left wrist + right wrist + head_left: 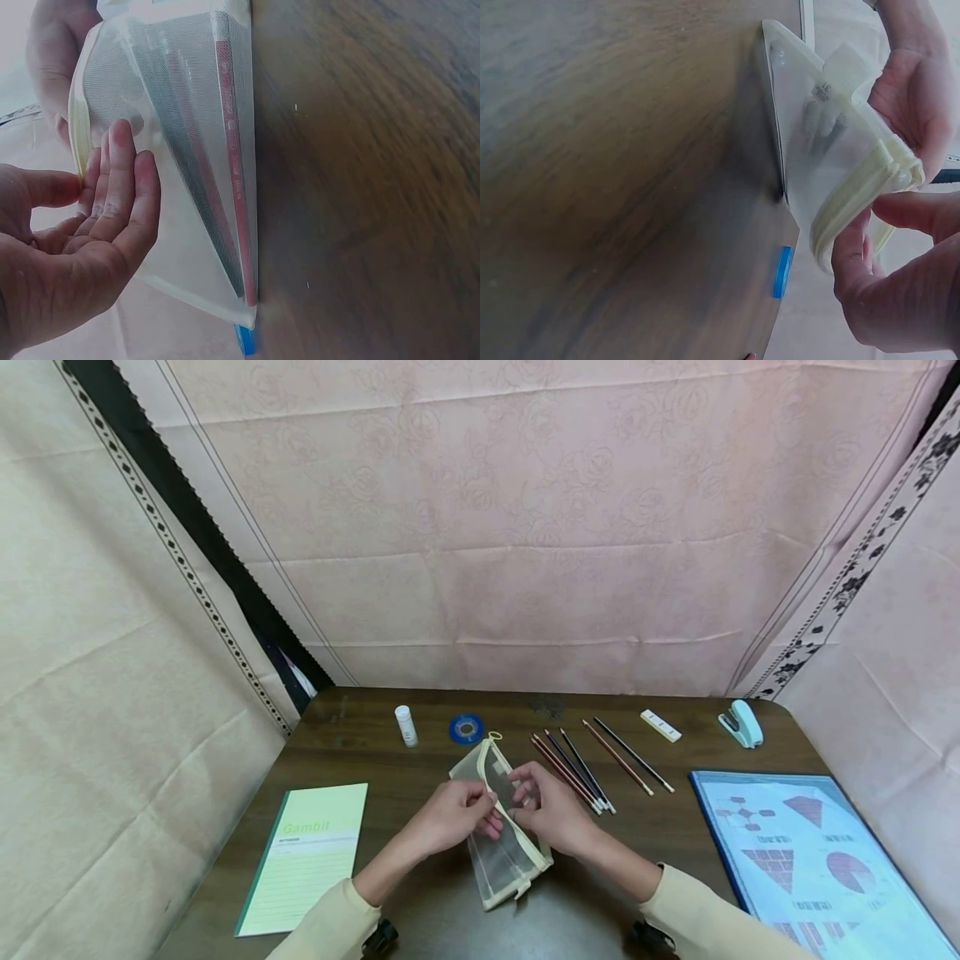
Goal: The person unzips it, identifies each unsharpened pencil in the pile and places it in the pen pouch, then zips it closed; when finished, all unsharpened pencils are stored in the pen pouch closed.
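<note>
A cream-edged, see-through mesh pencil case [495,868] is tilted up from the table between both hands, its zipper edge curving away from the mesh. My left hand [452,817] pinches that zipper edge between thumb and fingers, the other fingers lying loosely bent along it in the left wrist view. My right hand [553,810] grips the opposite edge of the opening, thumb and fingers on either side of the band in the right wrist view. Through the mesh show a red pencil [234,150] and, beside it, a long dark strip [184,161].
Several pencils [573,768] lie right of the case. Behind stand a glue stick [406,727], blue tape roll [466,728], eraser [661,725] and mint stapler [742,725]. A green notebook [307,852] lies left, a blue printed folder [813,860] right. Cloth [525,527] hangs behind the table.
</note>
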A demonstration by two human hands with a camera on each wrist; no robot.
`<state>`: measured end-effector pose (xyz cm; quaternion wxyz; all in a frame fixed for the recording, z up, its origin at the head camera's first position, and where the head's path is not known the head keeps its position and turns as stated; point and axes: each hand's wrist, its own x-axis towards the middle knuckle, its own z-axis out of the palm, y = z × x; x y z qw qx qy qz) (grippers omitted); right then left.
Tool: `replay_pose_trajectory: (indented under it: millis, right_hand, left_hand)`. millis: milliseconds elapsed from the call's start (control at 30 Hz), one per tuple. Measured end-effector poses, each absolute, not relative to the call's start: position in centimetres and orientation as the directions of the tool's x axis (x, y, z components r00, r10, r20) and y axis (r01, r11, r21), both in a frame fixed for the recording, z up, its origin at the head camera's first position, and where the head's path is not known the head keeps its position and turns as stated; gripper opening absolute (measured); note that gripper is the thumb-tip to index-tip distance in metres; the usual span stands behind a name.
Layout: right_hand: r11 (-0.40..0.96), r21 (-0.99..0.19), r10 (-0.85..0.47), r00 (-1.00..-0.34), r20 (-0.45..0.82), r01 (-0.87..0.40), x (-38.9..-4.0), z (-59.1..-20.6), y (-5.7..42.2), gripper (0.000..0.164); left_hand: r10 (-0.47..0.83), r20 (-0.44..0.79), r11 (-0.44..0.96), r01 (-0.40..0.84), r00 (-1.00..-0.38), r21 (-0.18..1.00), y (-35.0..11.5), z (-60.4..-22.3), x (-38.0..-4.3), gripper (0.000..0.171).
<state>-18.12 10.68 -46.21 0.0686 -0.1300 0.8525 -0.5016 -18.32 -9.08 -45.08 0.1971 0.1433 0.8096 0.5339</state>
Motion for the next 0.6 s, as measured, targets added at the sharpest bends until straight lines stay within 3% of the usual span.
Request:
replay_pose_trajectory:
  millis: [367,600]
  right_hand:
    - [0.313,-0.949,-0.205,-0.979,-0.019,-0.047,-17.9,-45.7,11.9,0.045]
    - [0.272,-0.96,-0.16,-0.987,0.014,-0.058,-17.1,-43.3,12.8,0.039]
  left_hand:
    - [0.435,-0.177,0.372,-0.003,-0.883,0.928,-9.1,-45.1,-18.4,0.029]
    - [0.434,-0.173,0.368,-0.001,-0.884,0.93,-9.0,-45.1,-18.3,0.03]
